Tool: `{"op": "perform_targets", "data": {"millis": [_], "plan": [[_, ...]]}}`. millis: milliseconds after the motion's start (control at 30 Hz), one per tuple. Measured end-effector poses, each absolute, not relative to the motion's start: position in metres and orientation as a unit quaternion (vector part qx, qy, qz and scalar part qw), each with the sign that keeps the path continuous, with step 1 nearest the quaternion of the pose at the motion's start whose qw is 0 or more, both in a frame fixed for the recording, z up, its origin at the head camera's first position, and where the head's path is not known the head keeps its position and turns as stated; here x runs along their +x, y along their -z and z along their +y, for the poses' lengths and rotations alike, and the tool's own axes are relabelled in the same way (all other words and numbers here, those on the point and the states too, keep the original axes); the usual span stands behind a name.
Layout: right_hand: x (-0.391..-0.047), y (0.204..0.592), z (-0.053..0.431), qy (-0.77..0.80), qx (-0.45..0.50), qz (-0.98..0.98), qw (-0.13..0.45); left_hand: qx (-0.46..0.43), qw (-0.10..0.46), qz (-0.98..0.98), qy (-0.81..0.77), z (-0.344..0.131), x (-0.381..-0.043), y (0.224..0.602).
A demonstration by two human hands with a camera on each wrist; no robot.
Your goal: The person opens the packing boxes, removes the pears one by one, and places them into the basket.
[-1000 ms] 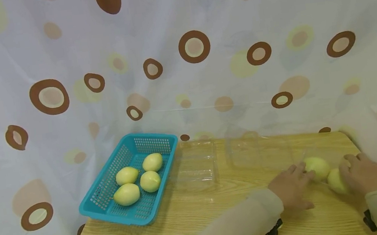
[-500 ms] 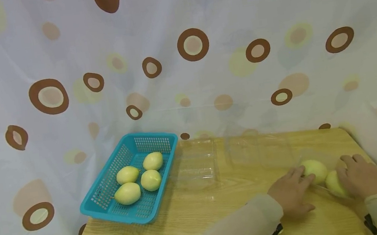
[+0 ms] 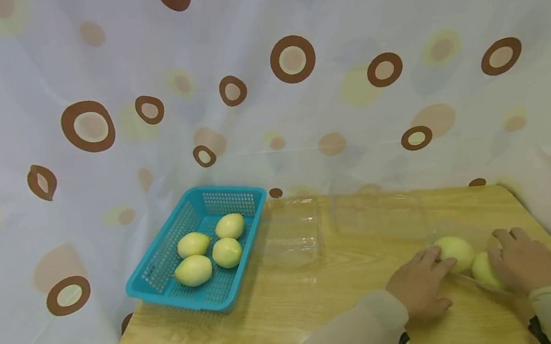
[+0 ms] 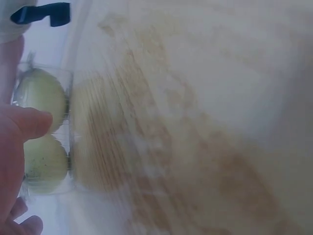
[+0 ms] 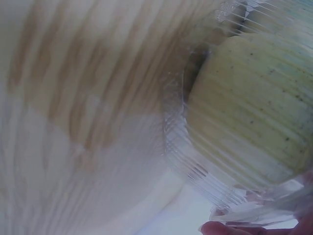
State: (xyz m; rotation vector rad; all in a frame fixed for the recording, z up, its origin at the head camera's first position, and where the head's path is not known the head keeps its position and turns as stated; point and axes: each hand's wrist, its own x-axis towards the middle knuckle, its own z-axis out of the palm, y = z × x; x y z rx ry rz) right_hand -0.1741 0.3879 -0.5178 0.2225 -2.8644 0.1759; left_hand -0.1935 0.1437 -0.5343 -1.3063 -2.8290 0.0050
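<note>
In the head view, a clear plastic box [image 3: 478, 283] sits at the table's right end. It holds two pale yellow-green pears [image 3: 456, 254], side by side. My left hand [image 3: 418, 287] holds the box's left side, its fingertips against the left pear and its thumb lower on the near side. My right hand [image 3: 528, 263] curves over the right end, partly covering the right pear [image 3: 485, 270]. In the right wrist view, a speckled pear [image 5: 249, 107] shows behind the ribbed plastic, with fingertips [image 5: 217, 228] at the box's edge. The left wrist view shows both pears through the box wall.
A blue perforated basket [image 3: 140, 285] holding several pears stands at the left of the wooden table [image 3: 312, 295]. Beside it sits a clear plastic box [image 3: 293, 245], and another clear container [image 3: 380, 219] lies near the back. A spotted curtain [image 3: 237, 43] hangs behind the table.
Both hands and the box with its pears have shifted slightly left and nearer on the table. The head view has turned a little, moving the basket within the picture.
</note>
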Motion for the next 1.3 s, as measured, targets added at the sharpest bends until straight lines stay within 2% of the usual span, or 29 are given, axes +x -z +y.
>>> {"op": "perform_targets", "data": {"millis": [200, 467, 767, 1033, 1200, 1300], "plan": [[-0.172, 0.517, 0.378, -0.114, 0.026, -0.990, 0.083, -0.408, 0.021, -0.912, 0.029, 0.130, -0.186, 0.538], [-0.168, 0.523, 0.356, -0.052, 0.086, -0.989, 0.113, -0.404, 0.061, -0.912, 0.038, 0.103, -0.179, 0.543], [-0.171, 0.515, 0.307, -0.116, 0.056, -0.989, 0.070, -0.397, 0.123, -0.907, 0.076, 0.059, -0.180, 0.547], [-0.179, 0.519, 0.263, -0.124, 0.077, -0.985, 0.098, -0.356, 0.139, -0.894, 0.234, 0.027, -0.187, 0.552], [-0.186, 0.519, 0.234, -0.116, 0.088, -0.983, 0.115, -0.302, 0.174, -0.889, 0.297, 0.014, -0.187, 0.554], [-0.187, 0.520, 0.219, -0.114, 0.092, -0.981, 0.129, -0.266, 0.174, -0.887, 0.335, 0.009, -0.183, 0.558]]}}
